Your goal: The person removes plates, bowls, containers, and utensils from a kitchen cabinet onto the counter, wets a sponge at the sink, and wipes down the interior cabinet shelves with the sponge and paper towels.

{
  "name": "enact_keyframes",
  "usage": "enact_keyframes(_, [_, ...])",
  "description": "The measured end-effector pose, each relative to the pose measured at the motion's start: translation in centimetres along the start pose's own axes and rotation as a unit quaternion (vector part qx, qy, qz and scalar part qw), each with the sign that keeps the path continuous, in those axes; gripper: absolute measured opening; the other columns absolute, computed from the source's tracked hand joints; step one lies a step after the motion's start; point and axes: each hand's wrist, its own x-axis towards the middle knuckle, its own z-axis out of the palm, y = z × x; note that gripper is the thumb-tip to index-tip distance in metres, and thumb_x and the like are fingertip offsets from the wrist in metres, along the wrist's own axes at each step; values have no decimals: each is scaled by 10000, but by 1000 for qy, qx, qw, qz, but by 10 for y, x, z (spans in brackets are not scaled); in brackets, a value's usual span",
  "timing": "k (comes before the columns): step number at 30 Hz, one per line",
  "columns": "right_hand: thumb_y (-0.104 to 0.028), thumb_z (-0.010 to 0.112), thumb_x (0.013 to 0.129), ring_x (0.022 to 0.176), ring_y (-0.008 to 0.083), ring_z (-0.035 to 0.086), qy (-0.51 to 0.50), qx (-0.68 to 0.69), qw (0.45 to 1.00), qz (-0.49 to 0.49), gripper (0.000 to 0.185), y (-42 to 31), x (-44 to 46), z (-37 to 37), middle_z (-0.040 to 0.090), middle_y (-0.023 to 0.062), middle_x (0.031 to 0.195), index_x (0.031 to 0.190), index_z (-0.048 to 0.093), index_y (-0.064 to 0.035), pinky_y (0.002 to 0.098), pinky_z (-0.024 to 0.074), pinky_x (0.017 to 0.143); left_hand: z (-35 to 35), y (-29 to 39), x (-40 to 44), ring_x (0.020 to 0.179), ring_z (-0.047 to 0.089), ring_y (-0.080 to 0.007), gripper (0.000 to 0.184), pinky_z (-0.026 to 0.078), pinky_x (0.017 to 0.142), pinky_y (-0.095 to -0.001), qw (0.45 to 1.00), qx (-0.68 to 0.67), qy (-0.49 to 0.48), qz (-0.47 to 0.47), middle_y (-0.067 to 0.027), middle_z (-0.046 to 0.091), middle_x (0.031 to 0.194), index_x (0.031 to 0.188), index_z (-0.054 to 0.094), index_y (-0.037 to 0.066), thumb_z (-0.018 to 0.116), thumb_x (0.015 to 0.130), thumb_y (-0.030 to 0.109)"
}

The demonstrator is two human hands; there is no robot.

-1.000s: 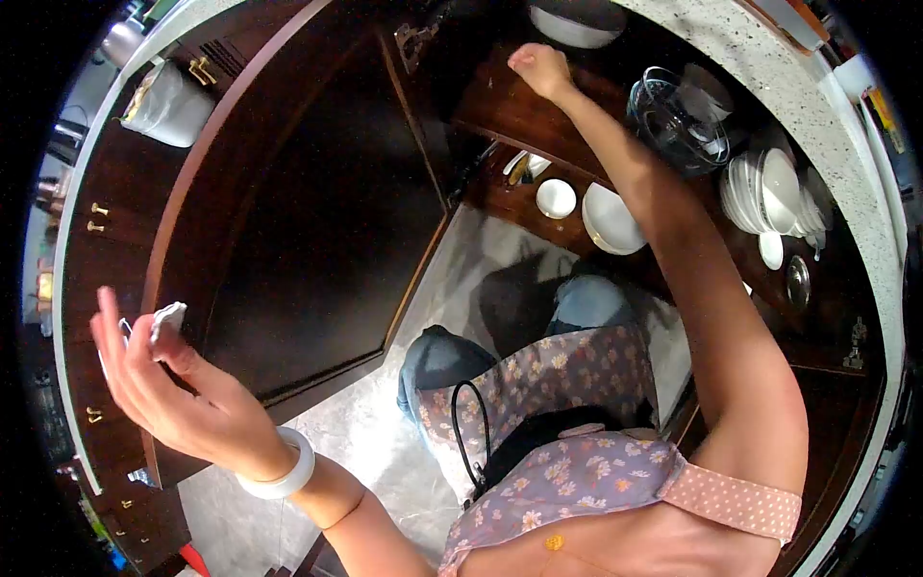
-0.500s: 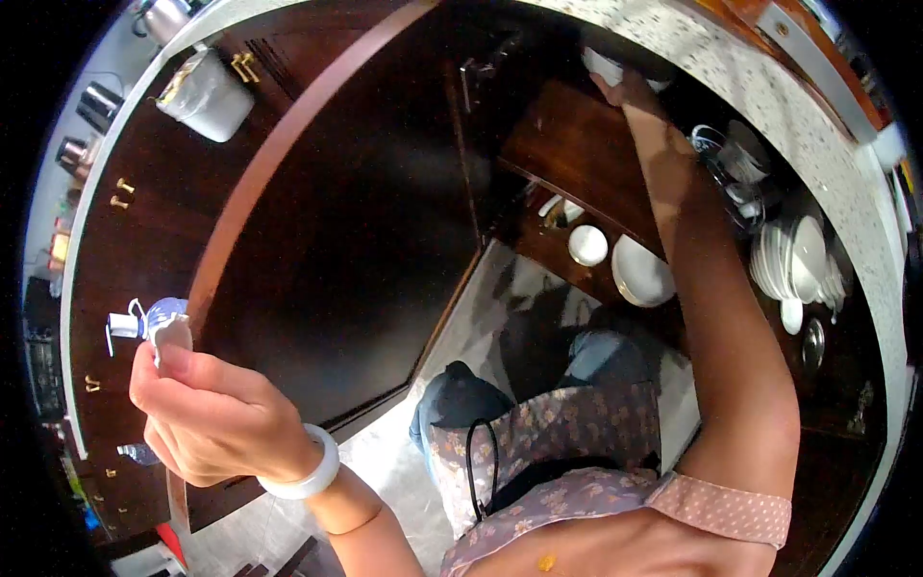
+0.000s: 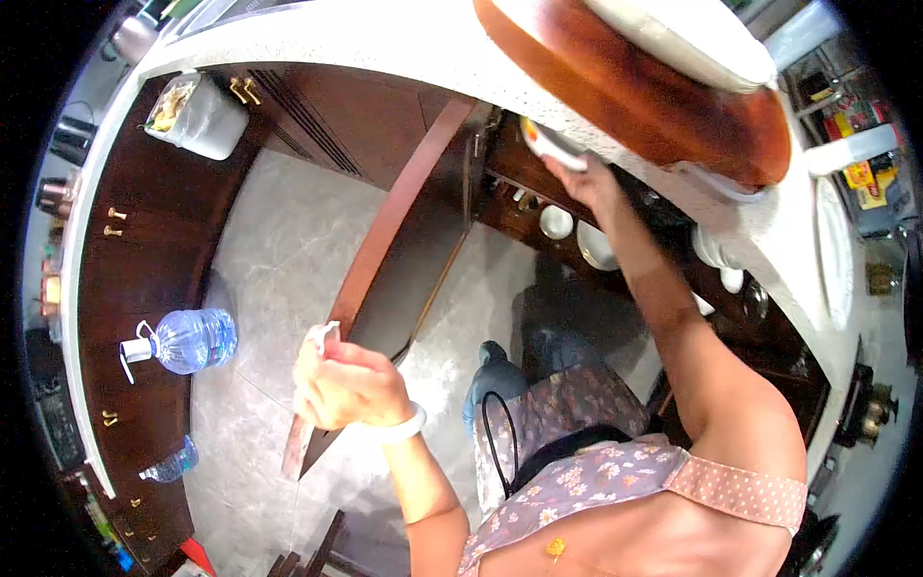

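Observation:
My left hand [image 3: 348, 383] is raised in front of the top edge of an open dark cabinet door [image 3: 409, 264]. Pinched between its thumb and fingers is a small white piece [image 3: 330, 333] whose kind I cannot make out. My right hand [image 3: 585, 183] reaches to the cabinet's opening under the countertop. It grips a white bowl [image 3: 553, 149] with an orange and yellow mark on its side, tilted and partly cut off by the counter's edge. Below that hand, on the cabinet's shelf, stand a small white bowl [image 3: 556, 222] and a larger white dish [image 3: 596, 246].
A speckled white countertop [image 3: 423, 43] overhangs the cabinet, with a brown wooden board [image 3: 548, 58] and white dish [image 3: 683, 38] above. A large water bottle [image 3: 197, 341], a smaller bottle [image 3: 176, 462] and a lined bin [image 3: 216, 120] are on the left.
My right hand has drawn the bowl from deep inside the cabinet to its opening. My view has shifted up and left, showing more countertop and floor. The door has swung narrower in view.

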Motion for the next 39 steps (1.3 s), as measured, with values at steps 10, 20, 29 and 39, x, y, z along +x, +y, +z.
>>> enact_keyframes(10, [33, 392, 840, 1075, 406, 542, 105, -166, 956, 218, 472, 27, -291, -16, 428, 283, 1234, 1286, 252, 102, 460, 545, 872, -29, -9, 20, 830, 611, -211, 94, 382, 703, -344, 980, -112, -157, -54, -13, 656, 909, 957, 525, 70, 465, 922, 133])
enact_keyframes(20, [9, 471, 713, 1002, 340, 595, 48, -290, 936, 194, 536, -90, -494, 87, 544, 209, 1125, 1239, 390, 72, 482, 535, 856, -48, -36, 39, 1034, 557, -313, 211, 412, 902, -373, 782, -465, -314, -270, -213, 547, 1220, 1026, 431, -41, 362, 974, 151])
enact_keyframes(29, [23, 399, 777, 1056, 350, 560, 46, -177, 982, -45, 513, -181, -478, 102, 469, 248, 1177, 1271, 280, 98, 463, 529, 890, -137, -127, 48, 982, 575, -258, 292, 456, 862, -355, 813, -406, -258, -330, -174, 586, 1100, 1101, 433, -41, 378, 979, 219])
enact_keyframes(39, [29, 449, 762, 1051, 400, 556, 113, -61, 984, -127, 418, -261, -437, 35, 509, 254, 1132, 1159, 379, 140, 468, 510, 927, -230, -139, 12, 927, 594, -251, 284, 496, 809, -366, 782, -323, -182, -501, -158, 600, 1047, 1090, 415, -22, 366, 981, 236])
